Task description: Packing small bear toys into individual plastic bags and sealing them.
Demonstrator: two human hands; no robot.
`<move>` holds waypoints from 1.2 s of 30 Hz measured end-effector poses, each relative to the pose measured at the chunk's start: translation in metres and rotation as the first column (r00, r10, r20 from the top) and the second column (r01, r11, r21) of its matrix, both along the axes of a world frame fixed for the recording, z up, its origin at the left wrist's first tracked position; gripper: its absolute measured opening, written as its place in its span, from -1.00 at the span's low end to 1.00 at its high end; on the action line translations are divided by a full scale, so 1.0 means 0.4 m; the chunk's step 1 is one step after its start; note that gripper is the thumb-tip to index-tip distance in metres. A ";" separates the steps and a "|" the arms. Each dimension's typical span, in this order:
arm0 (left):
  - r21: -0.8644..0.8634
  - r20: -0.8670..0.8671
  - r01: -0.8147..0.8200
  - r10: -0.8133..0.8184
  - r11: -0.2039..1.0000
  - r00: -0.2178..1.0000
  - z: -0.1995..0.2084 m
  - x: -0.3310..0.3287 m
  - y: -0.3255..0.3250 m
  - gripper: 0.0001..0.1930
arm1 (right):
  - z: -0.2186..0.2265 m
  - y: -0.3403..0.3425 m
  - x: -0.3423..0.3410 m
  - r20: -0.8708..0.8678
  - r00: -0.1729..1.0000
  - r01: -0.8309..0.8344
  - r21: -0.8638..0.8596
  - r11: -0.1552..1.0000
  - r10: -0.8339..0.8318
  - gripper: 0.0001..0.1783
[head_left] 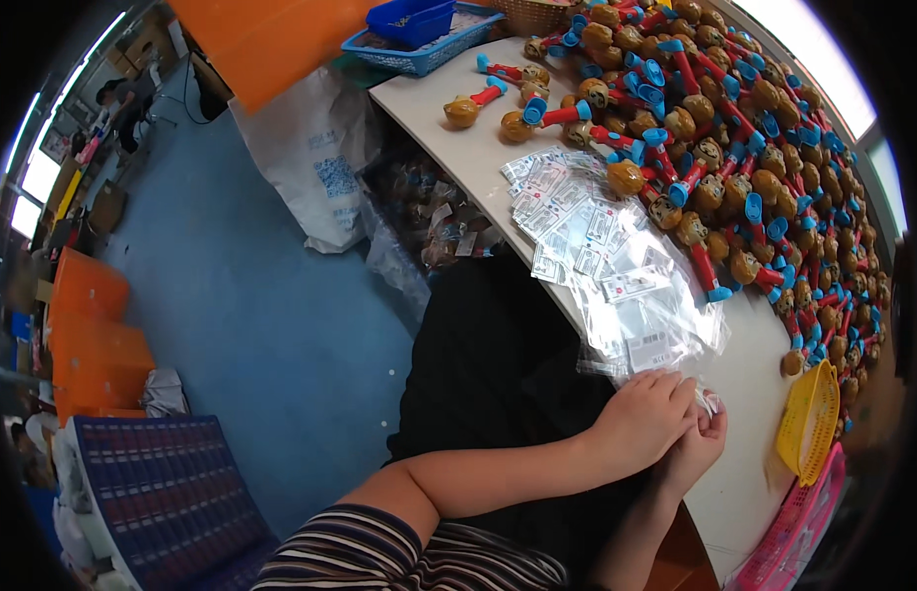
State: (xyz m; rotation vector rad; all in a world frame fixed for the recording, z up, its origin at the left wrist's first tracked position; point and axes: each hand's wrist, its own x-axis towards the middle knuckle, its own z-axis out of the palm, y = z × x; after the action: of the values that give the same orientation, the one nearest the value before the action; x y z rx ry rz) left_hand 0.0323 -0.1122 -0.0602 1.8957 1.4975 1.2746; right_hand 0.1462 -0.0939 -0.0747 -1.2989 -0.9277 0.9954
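Observation:
Both hands meet at the near part of the white table (739, 424), beside a pile of clear plastic bags (665, 305). My left hand (644, 416) is closed, its fingers bent over against the right one; what lies in them is hidden. My right hand (697, 451) is closed too, pinching a small crumpled piece of clear plastic bag (711, 402) between thumb and fingers. Just beyond the bags lie many printed white slips (577, 217), partly overlapping. A large heap of toy figures (714, 148) with brown round heads, red bodies and blue ends covers the table's far right.
A yellow basket (809, 419) and a pink basket (788, 522) stand at the right edge. Blue trays (409, 49) sit at the far end. Below the table's left side is a dark crate of bagged items (443, 212), next to a white sack (315, 163).

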 end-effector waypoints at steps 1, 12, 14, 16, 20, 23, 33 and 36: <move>0.035 0.003 -0.015 0.015 0.999 1.000 -0.006 -0.003 0.002 -0.67 | 0.007 0.000 -0.001 0.002 1.000 -0.005 0.001 1.000 0.005 -0.71; 0.160 -0.089 -0.141 0.157 0.977 0.984 -0.004 -0.078 0.022 -0.79 | 0.040 -0.016 0.046 -0.067 0.991 -0.116 -0.066 0.991 0.112 -0.66; 0.131 0.005 -0.191 0.192 0.973 0.981 0.011 -0.112 0.022 -0.83 | 0.044 -0.013 0.048 -0.076 0.990 -0.127 -0.106 0.986 0.120 -0.66; 0.133 0.098 -0.260 0.248 0.956 0.964 0.010 -0.122 0.022 -0.88 | 0.062 -0.010 0.029 -0.077 0.986 -0.160 -0.176 0.971 0.148 -0.66; 0.147 0.018 -0.132 0.131 0.980 0.991 0.043 -0.075 0.008 -0.80 | 0.064 -0.011 0.017 -0.082 0.989 -0.134 -0.178 0.975 0.121 -0.68; 0.171 -0.127 -0.095 0.117 0.981 0.985 0.021 -0.048 0.006 -0.76 | 0.073 -0.010 0.013 -0.140 0.978 -0.175 -0.168 0.970 0.152 -0.70; 0.201 -0.111 -0.212 0.237 0.956 0.965 0.014 -0.072 0.018 -0.84 | 0.137 0.094 0.069 0.213 0.921 -0.309 -0.106 0.945 0.325 -0.61; 0.171 -0.116 -0.193 0.215 0.966 0.970 0.009 -0.059 0.015 -0.85 | 0.154 0.235 0.047 0.710 0.697 -0.305 0.173 0.937 0.096 -0.66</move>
State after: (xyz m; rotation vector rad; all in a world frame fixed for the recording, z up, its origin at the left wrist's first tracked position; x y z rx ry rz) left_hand 0.0086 -0.1061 -0.0567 2.0028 1.7460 1.4194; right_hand 0.1649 0.0001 -0.0131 -1.3569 -1.7651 0.4764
